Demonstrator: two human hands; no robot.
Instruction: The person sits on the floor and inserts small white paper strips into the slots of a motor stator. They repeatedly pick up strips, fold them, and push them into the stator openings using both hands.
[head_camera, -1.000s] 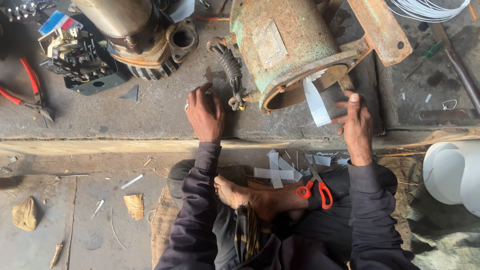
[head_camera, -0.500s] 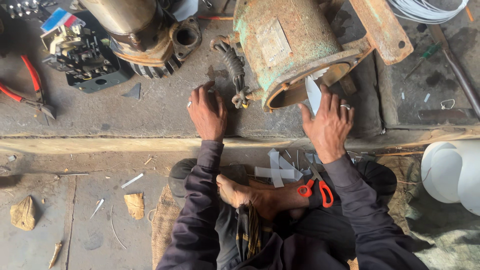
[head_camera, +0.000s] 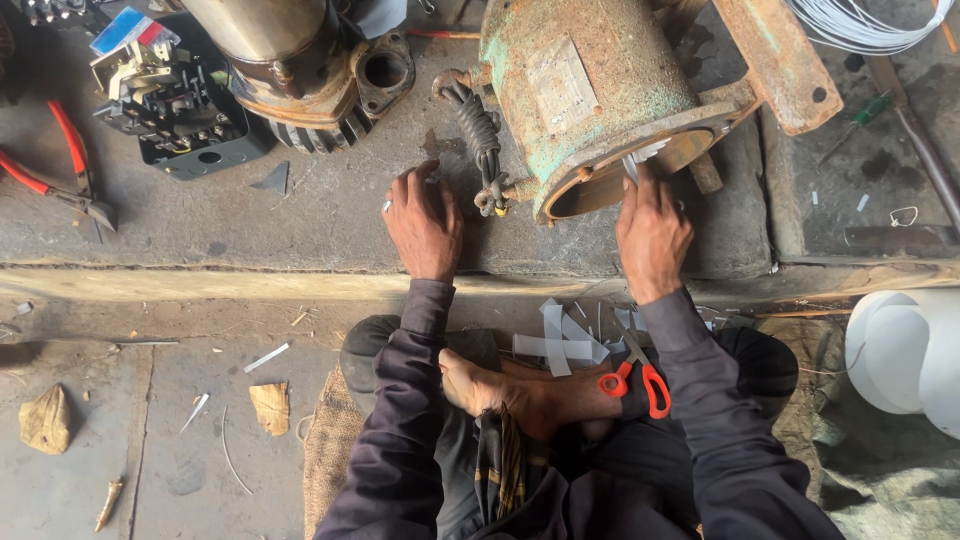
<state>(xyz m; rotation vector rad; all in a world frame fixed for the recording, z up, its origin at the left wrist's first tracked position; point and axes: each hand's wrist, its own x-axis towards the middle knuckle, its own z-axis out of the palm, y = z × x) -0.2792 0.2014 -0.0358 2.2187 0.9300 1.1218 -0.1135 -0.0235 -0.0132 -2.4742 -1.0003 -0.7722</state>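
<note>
Your right hand (head_camera: 652, 232) has its fingers pinched on a white strip (head_camera: 632, 165) at the near mouth of the rusty motor housing (head_camera: 590, 95), whose long axis runs far-left to near-right, while your left hand (head_camera: 424, 222) rests on the bench (head_camera: 300, 225) with fingers spread.

The concrete slab (head_camera: 330, 215) carried a rusty green motor (head_camera: 590, 95), a steel cylinder (head_camera: 275, 50), a black switch block (head_camera: 175, 110) and red pliers (head_camera: 60, 170). Lower down, the floor (head_camera: 150, 400) had paper scraps (head_camera: 270, 405) and red scissors (head_camera: 635, 375) lying around.
</note>
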